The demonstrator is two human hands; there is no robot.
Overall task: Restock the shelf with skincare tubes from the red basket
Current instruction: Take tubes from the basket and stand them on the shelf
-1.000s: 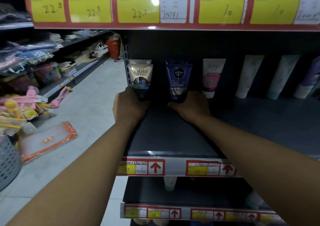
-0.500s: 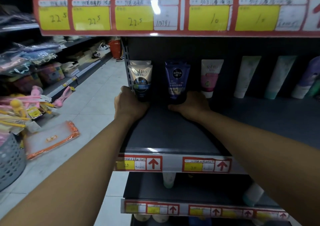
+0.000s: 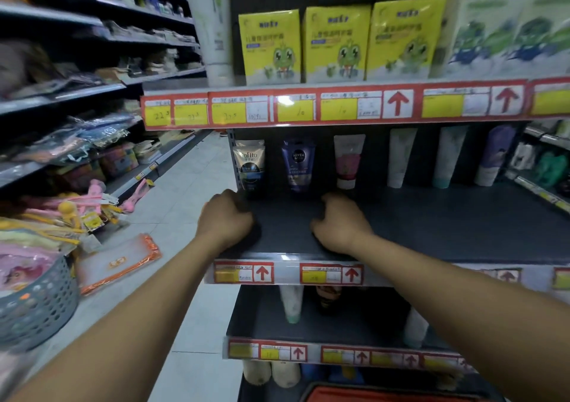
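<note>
Both hands are over the front part of the dark shelf [image 3: 431, 225]. Left hand [image 3: 226, 218] has its fingers curled in loosely and holds nothing. Right hand [image 3: 340, 222] looks the same, fingers bent, with nothing in it. Neither hand touches a tube.

At the back of the shelf stand six tubes in a row. On the far left is the gold Softto tube [image 3: 249, 165], and just beside it is the blue Nivea tube [image 3: 297, 165]. Next comes a pink and white tube [image 3: 348, 160], then a white tube [image 3: 399, 156], a white tube with a green cap [image 3: 450, 154] and a purple tube [image 3: 493, 153]. They all stand with the cap end down. The gold and blue ones sit just behind the two hands.

At the very bottom of the picture a bit of the red basket [image 3: 385, 394] shows, on the floor below the shelves. What is inside it cannot be seen.

So it looks like some tubes are in place. But there is lots of bare shelf in front of the row, so there is room for many more. The job seems to be near the start or the middle, not the end. Next, the person would likely need to bend down to the basket for more tubes.

A grey basket [image 3: 37, 309] sits on the floor at the left.
</note>
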